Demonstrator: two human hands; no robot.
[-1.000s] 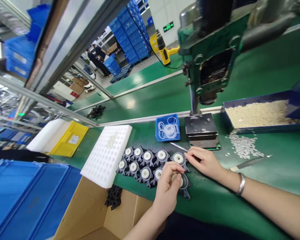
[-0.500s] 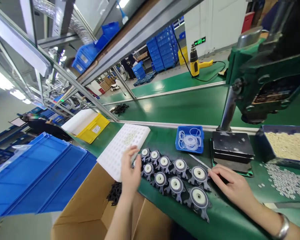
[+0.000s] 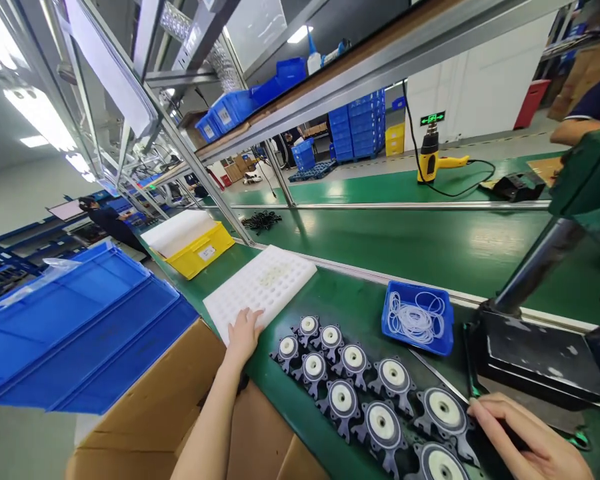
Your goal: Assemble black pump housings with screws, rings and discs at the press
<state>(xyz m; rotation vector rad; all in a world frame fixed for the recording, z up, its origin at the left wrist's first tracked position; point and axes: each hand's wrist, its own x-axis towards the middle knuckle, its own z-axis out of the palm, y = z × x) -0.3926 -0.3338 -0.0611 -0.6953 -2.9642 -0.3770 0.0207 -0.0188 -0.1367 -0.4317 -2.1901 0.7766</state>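
Observation:
My left hand [image 3: 243,333] lies at the near edge of a white foam tray [image 3: 260,283] with rows of round pockets. Its fingers are apart on the tray and nothing shows in them. Pale small pieces fill some pockets. At the lower right, my right hand [image 3: 530,437] pinches the end of a thin, straight metal tool [image 3: 440,375], perhaps tweezers. The tool points toward a blue bin [image 3: 416,341] of white rings. Two rows of black brackets with white round centres [image 3: 353,358] lie between my hands.
An open cardboard box [image 3: 145,393] stands below the left arm, beside blue crates [image 3: 75,333]. A yellow bin [image 3: 200,250] sits beyond the tray. On the right are a black block [image 3: 540,357] and a green press [image 3: 587,173]. A yellow heat gun [image 3: 430,160] stands farther back.
My left hand has moved from beside the brackets onto the near edge of the foam tray, its fingers spreading. The right hand still holds the metal tool. The view has shifted left.

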